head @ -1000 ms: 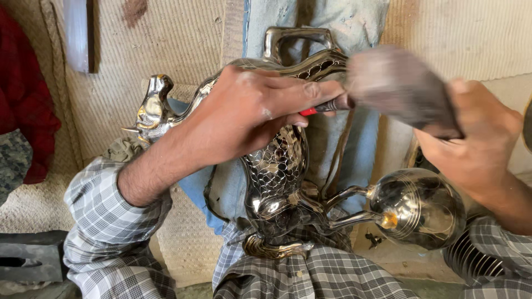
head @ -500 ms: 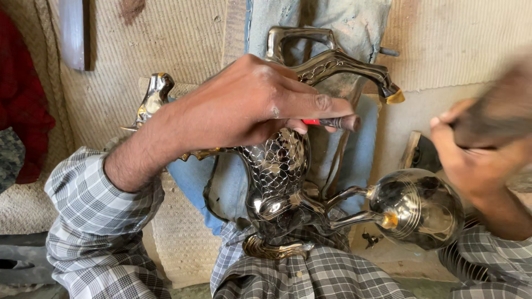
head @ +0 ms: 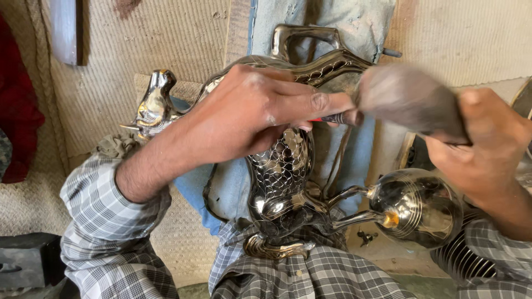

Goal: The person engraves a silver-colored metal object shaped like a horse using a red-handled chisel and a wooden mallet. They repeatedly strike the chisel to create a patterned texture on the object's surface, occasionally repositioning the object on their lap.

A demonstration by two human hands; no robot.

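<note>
While your left hand pinched a thin red-handled punch against the polished bird-shaped metal figure, your right hand gripped a blurred mallet at its tip.

A left hand pins a slim red-handled tool against a shiny bird-shaped metal ornament, while the right hand swings a blurred object, possibly a mallet, at its tip.

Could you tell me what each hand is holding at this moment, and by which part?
The left hand pinches a thin red-handled tool near its tip, resting on the shiny metal bird figure. The right hand grips a blurred mallet-like block at its near end.
</note>
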